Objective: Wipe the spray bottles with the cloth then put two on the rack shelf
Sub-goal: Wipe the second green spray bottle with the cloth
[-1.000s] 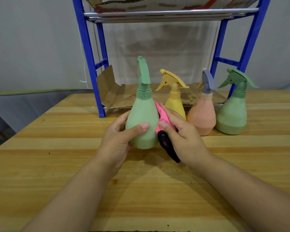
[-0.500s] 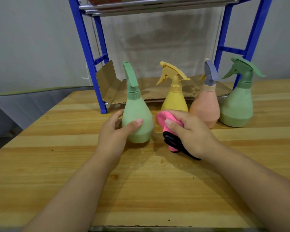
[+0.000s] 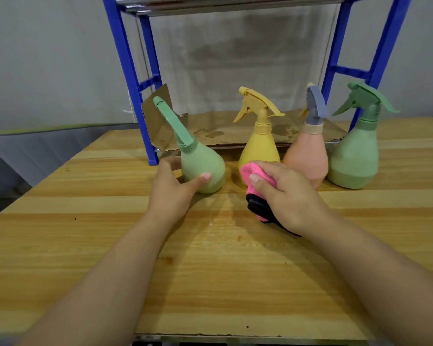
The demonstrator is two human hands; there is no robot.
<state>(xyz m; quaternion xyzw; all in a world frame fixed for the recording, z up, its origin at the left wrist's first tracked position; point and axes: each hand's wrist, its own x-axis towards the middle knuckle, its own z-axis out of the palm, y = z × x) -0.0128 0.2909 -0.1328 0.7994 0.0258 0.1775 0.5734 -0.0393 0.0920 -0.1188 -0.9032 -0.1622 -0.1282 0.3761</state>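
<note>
Fingers and thumb of the left hand [image 3: 169, 193] wrap the light green bottle [image 3: 202, 168], which tilts leftward just in front of the blue rack [image 3: 135, 78] on the surface [image 3: 210, 270]. Right hand [image 3: 289, 196] bunches the pink cloth [image 3: 256, 176] in its grip, just right of that bottle and apart from it, before the yellow bottle [image 3: 259, 143]

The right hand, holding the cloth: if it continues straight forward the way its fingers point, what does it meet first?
Most likely the yellow spray bottle. The right hand grips the pink cloth, which already sits just in front of that bottle's base; whether they touch is unclear.
</note>
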